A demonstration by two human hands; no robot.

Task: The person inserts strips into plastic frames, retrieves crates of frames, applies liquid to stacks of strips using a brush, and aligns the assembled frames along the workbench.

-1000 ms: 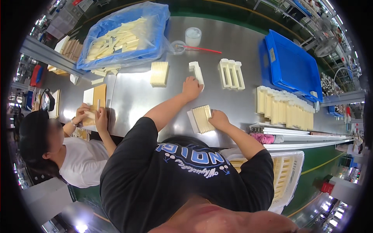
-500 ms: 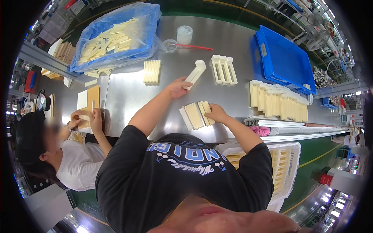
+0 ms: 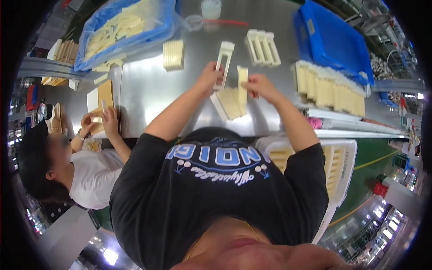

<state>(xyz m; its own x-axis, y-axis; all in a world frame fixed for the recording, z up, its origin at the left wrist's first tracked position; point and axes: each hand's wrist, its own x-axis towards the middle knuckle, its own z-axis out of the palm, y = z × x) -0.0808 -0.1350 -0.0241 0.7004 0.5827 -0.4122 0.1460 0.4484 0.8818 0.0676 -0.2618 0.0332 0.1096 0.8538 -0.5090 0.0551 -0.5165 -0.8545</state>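
Observation:
My left hand [image 3: 209,77] is closed on the lower end of a long white plastic frame [image 3: 227,50] with an open slot down its middle. Close to it on the right, my right hand [image 3: 262,88] pinches a flat cream strip [image 3: 243,77], held upright by its edge. Beneath the two hands lies a fanned pile of cream strips [image 3: 229,101] on the metal table [image 3: 189,96]. Beyond my right hand stand several slotted white frames [image 3: 263,47], side by side. A neat block of cream strips [image 3: 173,55] sits left of the frame.
A plastic-lined blue bin [image 3: 121,29] of loose strips stands far left, a blue tray [image 3: 335,40] far right. A row of cream pieces [image 3: 330,87] lies before the tray. A jar [image 3: 211,8] and red stick [image 3: 227,21] lie far back. A co-worker [image 3: 90,177] sits at left.
My right hand has lifted a strip from the pile and raised it beside the frame. My left hand has turned the frame more upright. The whole view has shifted slightly.

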